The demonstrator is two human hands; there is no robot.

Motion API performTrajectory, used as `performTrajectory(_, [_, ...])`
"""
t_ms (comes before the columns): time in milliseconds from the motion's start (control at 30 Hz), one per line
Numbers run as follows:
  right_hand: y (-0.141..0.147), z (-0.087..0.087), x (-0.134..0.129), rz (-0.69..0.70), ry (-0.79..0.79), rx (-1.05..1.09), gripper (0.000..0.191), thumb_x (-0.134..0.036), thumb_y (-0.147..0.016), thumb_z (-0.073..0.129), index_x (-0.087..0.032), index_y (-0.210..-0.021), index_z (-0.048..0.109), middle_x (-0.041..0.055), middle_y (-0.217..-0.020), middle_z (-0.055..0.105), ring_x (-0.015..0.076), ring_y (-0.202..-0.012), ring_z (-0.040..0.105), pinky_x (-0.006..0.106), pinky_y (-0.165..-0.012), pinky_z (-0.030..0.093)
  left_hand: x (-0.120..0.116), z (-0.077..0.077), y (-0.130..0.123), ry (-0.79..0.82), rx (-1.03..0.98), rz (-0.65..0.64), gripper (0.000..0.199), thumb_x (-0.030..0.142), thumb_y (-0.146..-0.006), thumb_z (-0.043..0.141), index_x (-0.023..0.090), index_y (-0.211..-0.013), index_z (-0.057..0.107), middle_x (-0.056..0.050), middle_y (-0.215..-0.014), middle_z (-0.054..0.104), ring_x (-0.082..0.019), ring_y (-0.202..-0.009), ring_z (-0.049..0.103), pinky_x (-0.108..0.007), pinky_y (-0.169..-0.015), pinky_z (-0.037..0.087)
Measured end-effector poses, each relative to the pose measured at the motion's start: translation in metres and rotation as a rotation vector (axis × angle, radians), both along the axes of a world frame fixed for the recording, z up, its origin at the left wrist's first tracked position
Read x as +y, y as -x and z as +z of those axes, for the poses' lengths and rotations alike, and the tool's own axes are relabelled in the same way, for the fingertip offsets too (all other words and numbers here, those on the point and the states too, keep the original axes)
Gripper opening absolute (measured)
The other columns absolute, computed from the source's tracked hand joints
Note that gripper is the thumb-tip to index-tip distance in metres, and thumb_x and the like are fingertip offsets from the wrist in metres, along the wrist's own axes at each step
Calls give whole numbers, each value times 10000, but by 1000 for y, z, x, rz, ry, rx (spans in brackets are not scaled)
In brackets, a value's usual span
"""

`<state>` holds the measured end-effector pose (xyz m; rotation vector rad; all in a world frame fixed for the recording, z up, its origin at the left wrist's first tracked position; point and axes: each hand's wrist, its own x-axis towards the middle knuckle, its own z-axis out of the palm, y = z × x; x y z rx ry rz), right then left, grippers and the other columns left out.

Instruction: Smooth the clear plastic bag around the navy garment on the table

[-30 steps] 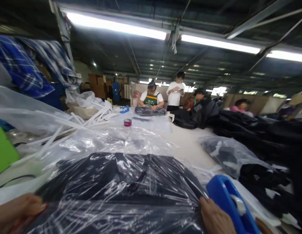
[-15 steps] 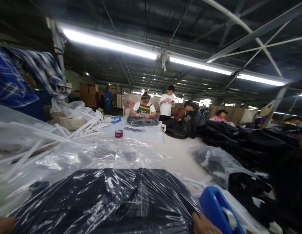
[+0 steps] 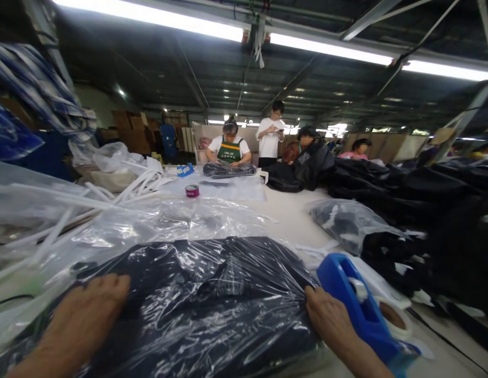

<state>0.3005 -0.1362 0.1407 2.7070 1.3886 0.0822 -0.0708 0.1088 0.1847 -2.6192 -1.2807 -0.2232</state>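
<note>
A dark folded item, perhaps a garment or a soft bag, lies flat before me inside a shiny clear plastic bag. At its right edge my right hand pinches the film, and creases run out from the fingers. My left hand lies over the left side with its fingers curled down on the plastic; the fingertips are hidden. Just beyond my right hand stands a blue tape dispenser, with a roll of tape beside it.
Loose clear plastic sheets and white strips cover the table's left side. A purple tape roll stands farther back. Black fabric goods pile up on the right. Across the table a person in a green apron handles another wrapped item.
My left hand has come from the lower left edge onto the plastic bag. The right hand still grips the right edge. The view has tilted down, so everything sits higher.
</note>
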Motion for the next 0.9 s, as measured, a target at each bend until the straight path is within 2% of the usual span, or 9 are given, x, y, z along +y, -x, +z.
performTrajectory(33, [0,0,0,-9,4,13,345,-32,-872,303,-164,-937,615,91,-913,655,212,-882,642,273,-727,438,-21,-3,-28,-87,-12,-167,408,1,-762,291,141,-875,657,-114,-857,673,-261,-774,617,-390,-694,476])
performTrajectory(100, [0,1,1,-20,9,31,345,-27,-868,300,-159,-930,613,98,-918,654,221,-887,642,279,-725,435,-68,-17,-89,-265,-246,-531,489,-34,-747,277,118,-1063,617,-129,-1041,672,-237,-961,623,-377,-818,509])
performTrajectory(133, [0,1,1,-22,9,38,348,-26,-869,296,-157,-932,612,101,-922,654,222,-890,641,279,-726,432,-90,-25,-118,-275,-356,-731,466,-8,-787,276,122,-1091,604,-126,-1042,677,-225,-981,622,-359,-839,521])
performTrajectory(167, [0,1,1,-21,9,43,350,-30,-872,292,-157,-940,611,102,-929,653,222,-896,640,278,-727,428,-109,-34,-145,-169,-341,-892,389,71,-858,323,119,-1146,580,-127,-1089,667,-222,-1050,603,-338,-891,517])
performTrajectory(233, [1,1,1,-17,6,50,353,-43,-883,288,-159,-972,609,107,-955,652,221,-913,635,276,-736,421,-136,-47,-187,46,-288,-1014,341,235,-928,396,88,-1186,564,-148,-1162,643,-247,-1136,569,-342,-958,497])
performTrajectory(333, [2,3,0,-8,0,64,355,-58,-893,286,-158,-1028,599,114,-990,647,223,-941,627,280,-759,414,-144,-52,-217,375,-103,-947,521,405,-937,419,45,-1309,477,-187,-1350,496,-297,-1277,443,-418,-1059,405])
performTrajectory(467, [-5,10,0,-20,-6,122,314,-98,-914,288,-152,-975,591,104,-952,664,225,-917,641,287,-754,420,-127,-49,-217,608,-11,-847,577,437,-939,415,147,-1429,319,-101,-1493,283,-256,-1383,264,-482,-1144,225])
performTrajectory(733, [-24,28,-2,-103,-80,162,142,-224,-905,459,-156,-978,560,108,-905,673,260,-887,648,308,-712,428,-125,-52,-217,645,54,-814,587,465,-936,401,221,-1452,263,-38,-1526,207,-211,-1414,181,-473,-1167,144])
performTrajectory(900, [-38,48,-30,-165,-216,81,169,-235,-909,406,-173,-960,555,105,-1038,582,258,-984,574,325,-747,396,-126,-54,-218,635,56,-798,576,489,-945,355,240,-1454,254,-25,-1531,188,-209,-1416,171,-476,-1169,141])
